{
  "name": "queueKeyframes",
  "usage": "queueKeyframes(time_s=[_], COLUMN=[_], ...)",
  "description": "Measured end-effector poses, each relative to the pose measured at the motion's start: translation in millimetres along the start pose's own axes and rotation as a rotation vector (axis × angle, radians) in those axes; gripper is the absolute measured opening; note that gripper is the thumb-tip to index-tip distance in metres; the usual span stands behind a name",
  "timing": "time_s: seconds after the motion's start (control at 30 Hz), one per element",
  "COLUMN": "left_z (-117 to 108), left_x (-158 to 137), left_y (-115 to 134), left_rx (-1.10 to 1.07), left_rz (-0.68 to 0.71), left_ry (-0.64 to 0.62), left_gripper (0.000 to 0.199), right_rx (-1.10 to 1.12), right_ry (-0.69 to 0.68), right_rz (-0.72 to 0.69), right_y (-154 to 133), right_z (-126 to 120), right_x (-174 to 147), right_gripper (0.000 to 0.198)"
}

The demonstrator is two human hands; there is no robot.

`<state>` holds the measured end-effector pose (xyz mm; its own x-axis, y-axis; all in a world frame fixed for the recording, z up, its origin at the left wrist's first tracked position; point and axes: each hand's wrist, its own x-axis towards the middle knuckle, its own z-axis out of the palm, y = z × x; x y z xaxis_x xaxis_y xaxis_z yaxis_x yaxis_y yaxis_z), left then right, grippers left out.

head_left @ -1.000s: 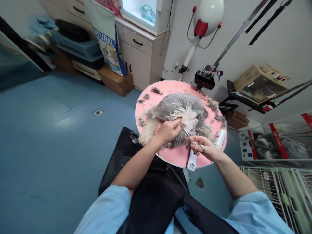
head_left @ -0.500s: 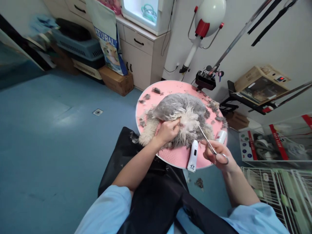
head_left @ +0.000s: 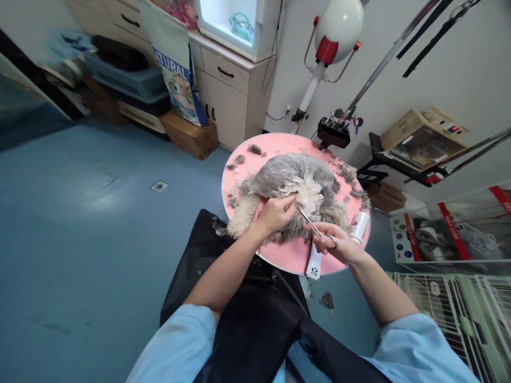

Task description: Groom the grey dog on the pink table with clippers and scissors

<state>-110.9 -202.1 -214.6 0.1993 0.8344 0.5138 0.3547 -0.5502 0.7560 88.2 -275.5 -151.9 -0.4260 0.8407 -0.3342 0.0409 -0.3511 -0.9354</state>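
A grey-and-cream dog (head_left: 287,165), its back clipped short, lies on a round pink table (head_left: 279,260). My left hand (head_left: 277,214) is closed in a pinch on pale fur beside a patch of bare pink skin. In my right hand (head_left: 333,242) are slim metal forceps (head_left: 305,217) with finger rings, their tips at the pink patch close to my left fingertips. A white hair clipper (head_left: 314,263) lies below my right hand, its upper part hidden by that hand. To the right of it a white bottle (head_left: 359,227) lies tilted near the table edge.
Loose tufts of grey hair (head_left: 254,149) lie around the table rim, and more hair (head_left: 326,301) is on the floor. A metal arm (head_left: 383,61) with black straps and a white dryer (head_left: 338,32) stand behind. Wire cages (head_left: 443,314) are at the lower right.
My right hand has moved left with the forceps, bringing their tips to my left fingertips and covering part of the clipper. My left hand keeps its pinch on the fur.
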Motion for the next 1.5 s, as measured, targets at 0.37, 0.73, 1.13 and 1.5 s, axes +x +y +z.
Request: queueKeyframes(time_s=[0.37, 0.73, 1.13, 1.5], left_z=[5, 2, 1, -1], left_x=[-2, 2, 4, 3], left_y=[-6, -5, -5, -5], left_rx=[0.000, -0.032, -0.031, -0.043], left_rz=[0.002, 0.007, -0.011, -0.066], left_ry=[0.006, -0.008, -0.025, -0.024], left_gripper=[0.030, 0.033, 0.030, 0.033], right_rx=[0.052, 0.032, 0.043, 0.022], right_ry=[0.058, -0.050, -0.019, 0.043], right_rz=[-0.109, -0.011, -0.062, -0.097], right_y=[12, 2, 4, 8], right_z=[-8, -4, -5, -1], right_x=[-24, 1, -12, -7], right_gripper=[0.060, 0.058, 0.061, 0.059])
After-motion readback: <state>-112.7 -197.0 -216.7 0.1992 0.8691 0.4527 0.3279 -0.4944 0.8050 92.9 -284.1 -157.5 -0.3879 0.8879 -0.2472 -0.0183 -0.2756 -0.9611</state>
